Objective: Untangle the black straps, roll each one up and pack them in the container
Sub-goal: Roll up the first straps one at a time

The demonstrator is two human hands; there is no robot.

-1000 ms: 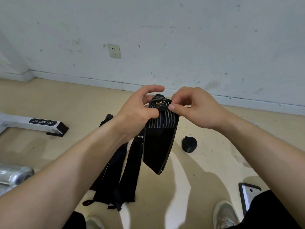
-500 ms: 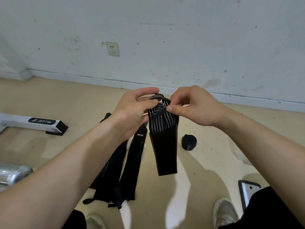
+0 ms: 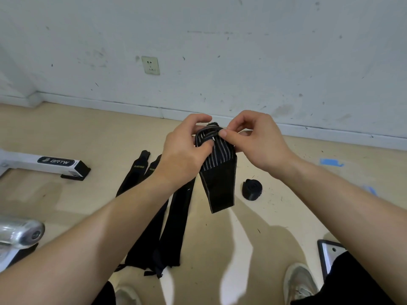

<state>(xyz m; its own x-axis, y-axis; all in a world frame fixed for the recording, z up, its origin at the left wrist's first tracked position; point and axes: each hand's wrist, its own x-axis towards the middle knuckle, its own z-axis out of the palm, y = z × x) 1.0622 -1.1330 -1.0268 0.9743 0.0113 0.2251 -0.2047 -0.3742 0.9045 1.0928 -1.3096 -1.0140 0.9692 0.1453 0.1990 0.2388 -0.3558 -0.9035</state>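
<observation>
I hold a black strap with thin white stripes up in front of me, above the floor. Its top end is curled into a small roll between my fingers. My left hand grips the roll from the left with thumb and fingers. My right hand pinches it from the right. The loose tail hangs down about a hand's length. On the floor lie three flat black straps side by side, partly hidden by my left forearm. One rolled black strap sits on the floor to the right. No container can be made out.
A white machine base with a black foot lies at the left, a shiny metal cylinder below it. A dark-edged metal plate lies at the lower right near my shoes. The wall with a socket stands ahead.
The hanging tail has become shorter as more of the striped strap has been wound into the roll. Both hands have stayed at about the same spot.
</observation>
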